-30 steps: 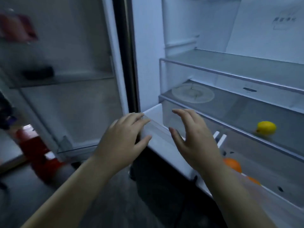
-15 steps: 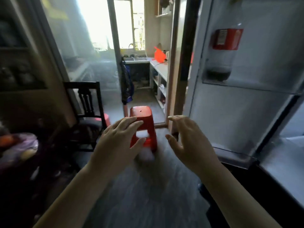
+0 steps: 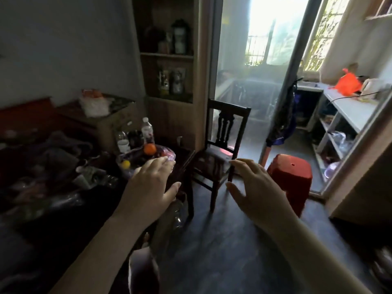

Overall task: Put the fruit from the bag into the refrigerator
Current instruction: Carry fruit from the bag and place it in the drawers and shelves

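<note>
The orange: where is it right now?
In the head view, the orange sits left of centre in the bag on the dark table, just beyond the left hand, beside a water bottle.

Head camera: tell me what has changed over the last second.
The view has swung left, from the open refrigerator past the red stool to the cluttered table, where the bag still holds an orange and a lemon. The left hand now hangs near the bag. Unchanged: both it and the right hand remain open and empty.

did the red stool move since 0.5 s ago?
Cannot tell. The stool sits further right in view, but the chair shifted right with it, so the camera turned.
</note>
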Action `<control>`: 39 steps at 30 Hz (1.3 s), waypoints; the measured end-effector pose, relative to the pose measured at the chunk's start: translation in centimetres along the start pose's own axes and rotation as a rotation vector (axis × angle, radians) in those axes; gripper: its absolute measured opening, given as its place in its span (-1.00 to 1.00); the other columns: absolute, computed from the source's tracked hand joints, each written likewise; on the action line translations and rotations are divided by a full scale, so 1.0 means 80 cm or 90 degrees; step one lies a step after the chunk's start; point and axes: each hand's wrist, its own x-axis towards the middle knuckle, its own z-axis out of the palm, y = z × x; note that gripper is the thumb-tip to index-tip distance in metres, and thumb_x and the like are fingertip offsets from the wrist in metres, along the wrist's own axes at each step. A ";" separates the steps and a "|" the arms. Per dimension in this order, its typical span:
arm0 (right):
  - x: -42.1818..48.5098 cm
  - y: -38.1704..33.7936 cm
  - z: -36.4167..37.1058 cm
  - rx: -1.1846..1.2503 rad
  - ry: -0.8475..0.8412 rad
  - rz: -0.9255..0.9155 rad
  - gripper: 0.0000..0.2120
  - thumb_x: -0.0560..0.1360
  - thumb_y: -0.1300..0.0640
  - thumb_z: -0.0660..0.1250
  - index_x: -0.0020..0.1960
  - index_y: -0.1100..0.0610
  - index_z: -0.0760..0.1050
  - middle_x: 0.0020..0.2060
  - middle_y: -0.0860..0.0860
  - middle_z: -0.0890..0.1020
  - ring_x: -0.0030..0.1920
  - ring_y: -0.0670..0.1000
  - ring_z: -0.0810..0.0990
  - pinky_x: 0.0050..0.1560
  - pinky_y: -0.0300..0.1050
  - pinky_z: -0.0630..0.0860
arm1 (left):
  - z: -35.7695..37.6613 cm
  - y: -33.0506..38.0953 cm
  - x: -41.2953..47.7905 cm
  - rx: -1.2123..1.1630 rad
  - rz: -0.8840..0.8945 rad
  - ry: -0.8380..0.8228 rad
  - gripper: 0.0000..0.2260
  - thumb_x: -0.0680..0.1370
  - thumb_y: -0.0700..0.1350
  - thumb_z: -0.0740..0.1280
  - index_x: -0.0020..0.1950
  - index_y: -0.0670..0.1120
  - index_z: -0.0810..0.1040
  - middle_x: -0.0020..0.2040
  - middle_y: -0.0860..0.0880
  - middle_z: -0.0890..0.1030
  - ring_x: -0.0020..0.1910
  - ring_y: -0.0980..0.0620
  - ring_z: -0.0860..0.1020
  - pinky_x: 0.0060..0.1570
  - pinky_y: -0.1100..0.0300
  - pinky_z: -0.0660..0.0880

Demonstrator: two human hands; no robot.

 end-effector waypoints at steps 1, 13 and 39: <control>0.016 0.000 0.012 0.009 -0.005 -0.016 -0.50 0.52 -0.05 0.25 0.42 0.06 0.30 0.36 -0.02 0.39 0.37 0.00 0.33 0.31 -0.13 0.33 | 0.004 -0.011 0.004 0.007 -0.018 -0.001 -0.53 0.46 0.08 0.36 0.32 -0.08 0.46 0.30 -0.06 0.49 0.29 -0.07 0.43 0.18 -0.05 0.41; 0.204 0.076 0.130 0.088 -0.101 -0.159 -0.53 0.51 0.00 0.27 0.39 0.10 0.35 0.31 0.00 0.44 0.32 0.04 0.39 0.24 -0.13 0.36 | 0.102 -0.084 0.127 0.061 -0.166 -0.041 -0.54 0.53 0.07 0.28 0.39 -0.08 0.39 0.37 -0.03 0.42 0.36 -0.04 0.37 0.25 0.01 0.34; 0.529 0.022 0.474 0.113 -0.389 -0.272 -0.49 0.52 -0.01 0.27 0.42 0.06 0.27 0.35 -0.03 0.37 0.36 0.03 0.32 0.23 -0.12 0.36 | 0.310 -0.371 0.286 -0.033 -0.361 -0.160 -0.52 0.57 0.03 0.24 0.46 -0.06 0.28 0.41 0.00 0.35 0.39 0.00 0.31 0.25 0.04 0.39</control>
